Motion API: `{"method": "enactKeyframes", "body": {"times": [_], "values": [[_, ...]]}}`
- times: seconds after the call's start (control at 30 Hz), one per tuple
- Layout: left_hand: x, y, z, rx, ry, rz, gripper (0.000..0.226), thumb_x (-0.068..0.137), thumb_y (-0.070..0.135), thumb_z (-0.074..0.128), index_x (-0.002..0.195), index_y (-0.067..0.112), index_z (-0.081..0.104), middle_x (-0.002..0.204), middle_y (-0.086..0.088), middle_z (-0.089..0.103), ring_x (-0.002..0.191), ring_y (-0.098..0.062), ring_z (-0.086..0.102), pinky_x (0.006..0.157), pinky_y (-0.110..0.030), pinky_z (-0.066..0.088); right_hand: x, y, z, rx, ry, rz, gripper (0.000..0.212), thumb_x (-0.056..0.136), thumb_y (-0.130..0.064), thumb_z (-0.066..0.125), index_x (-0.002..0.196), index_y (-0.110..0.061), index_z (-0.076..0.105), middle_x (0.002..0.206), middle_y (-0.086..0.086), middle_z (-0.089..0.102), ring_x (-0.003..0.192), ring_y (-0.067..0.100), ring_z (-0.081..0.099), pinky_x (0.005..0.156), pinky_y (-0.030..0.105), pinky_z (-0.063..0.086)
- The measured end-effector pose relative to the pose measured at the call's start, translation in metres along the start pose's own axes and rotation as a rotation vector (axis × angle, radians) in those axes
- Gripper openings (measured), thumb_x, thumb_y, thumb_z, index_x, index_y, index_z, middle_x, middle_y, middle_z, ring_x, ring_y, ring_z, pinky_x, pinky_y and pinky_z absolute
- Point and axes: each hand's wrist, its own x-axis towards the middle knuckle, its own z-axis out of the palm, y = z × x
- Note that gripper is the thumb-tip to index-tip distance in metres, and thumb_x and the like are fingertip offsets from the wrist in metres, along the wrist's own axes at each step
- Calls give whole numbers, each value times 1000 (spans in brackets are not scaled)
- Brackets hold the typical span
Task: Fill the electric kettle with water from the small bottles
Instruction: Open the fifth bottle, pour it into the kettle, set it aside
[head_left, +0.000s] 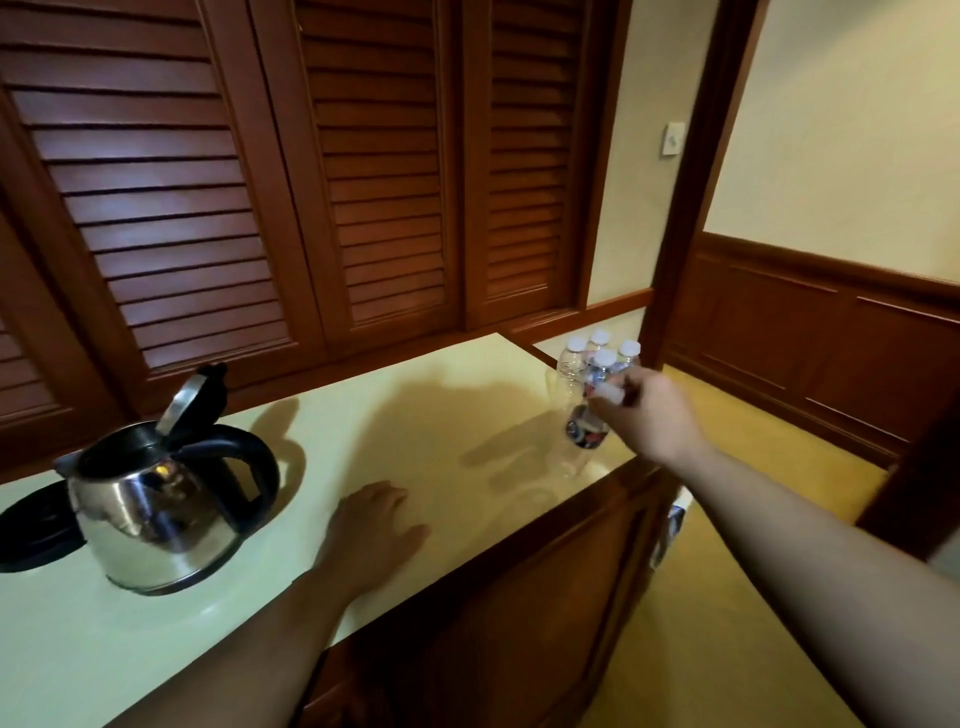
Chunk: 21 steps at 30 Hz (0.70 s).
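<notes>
A steel electric kettle (156, 514) with a black handle stands on the left of the pale counter (415, 431), its lid tipped up and open. It sits beside its black base (36, 530), partly overlapping it. My left hand (374, 530) lies flat on the counter just right of the kettle, holding nothing. My right hand (649, 415) reaches to the counter's right end and grips the capped top of a small clear bottle (584, 436) with a dark label; the bottle's foot is at the counter surface. Several more capped small bottles (576, 358) stand clustered right behind it.
Dark louvred wooden doors (260, 208) back the counter. The counter's wooden front edge (571, 509) runs diagonally, with yellow floor (727, 597) to its right. A blue-and-white item (675, 519) lies on the floor by the cabinet corner. A wall switch (674, 139) sits high on the right.
</notes>
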Motion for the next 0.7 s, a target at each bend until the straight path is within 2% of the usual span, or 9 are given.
{"method": "enactKeyframes", "body": {"times": [0.13, 0.2, 0.27, 0.33, 0.37, 0.53, 0.6, 0.7], "values": [[4, -1, 7, 51, 40, -15, 74, 94, 71, 45, 157, 31, 41, 166, 5, 35, 151, -19, 35, 122, -42, 28, 25, 32, -31, -118, 96, 87, 26, 81, -38, 79, 95, -17, 70, 81, -1, 71, 71, 15, 69, 65, 42, 63], [5, -2, 7, 65, 16, -22, 73, 95, 71, 44, 158, 34, 38, 168, 6, 31, 152, -21, 33, 124, -44, 27, 38, 45, -40, -162, 112, 127, 29, 86, -37, 77, 103, -14, 70, 90, 3, 72, 75, 16, 69, 64, 38, 62], [5, -5, 7, 68, 6, -15, 76, 94, 74, 40, 159, 35, 36, 169, 6, 30, 153, -21, 32, 124, -43, 26, 50, 52, -45, -183, 95, 169, 29, 91, -34, 74, 109, -12, 69, 98, 7, 71, 79, 19, 67, 59, 31, 56], [4, -9, 9, 56, -6, -14, 84, 88, 80, 29, 160, 36, 34, 170, 7, 28, 155, -19, 29, 126, -42, 23, 60, 56, -46, -198, 70, 195, 29, 93, -31, 71, 113, -9, 69, 100, 7, 70, 84, 22, 65, 57, 28, 51], [3, -11, 10, 49, -6, -15, 87, 87, 82, 26, 160, 37, 33, 171, 7, 26, 155, -19, 28, 126, -41, 22, 63, 56, -46, -203, 57, 201, 29, 94, -30, 70, 114, -9, 68, 101, 9, 70, 85, 23, 64, 58, 29, 52], [-5, -5, 6, -19, 9, -33, 70, 100, 68, 42, 162, 38, 30, 172, 12, 20, 158, -16, 19, 130, -37, 13, 74, 58, -36, -241, 5, 222, 36, 94, -23, 69, 125, -6, 64, 116, 15, 69, 90, 25, 62, 70, 37, 59], [-6, -4, 5, -31, 7, -30, 70, 100, 66, 42, 162, 37, 30, 172, 12, 20, 158, -13, 17, 130, -35, 11, 77, 60, -32, -239, 3, 231, 37, 94, -22, 70, 126, -6, 64, 117, 16, 69, 95, 28, 65, 78, 41, 63], [-5, -7, 7, -54, 25, -22, 69, 99, 67, 44, 161, 37, 34, 171, 10, 24, 158, -13, 18, 130, -36, 11, 80, 62, -29, -258, -2, 222, 37, 93, -23, 71, 124, -5, 65, 116, 16, 69, 99, 31, 67, 81, 45, 63]]}}
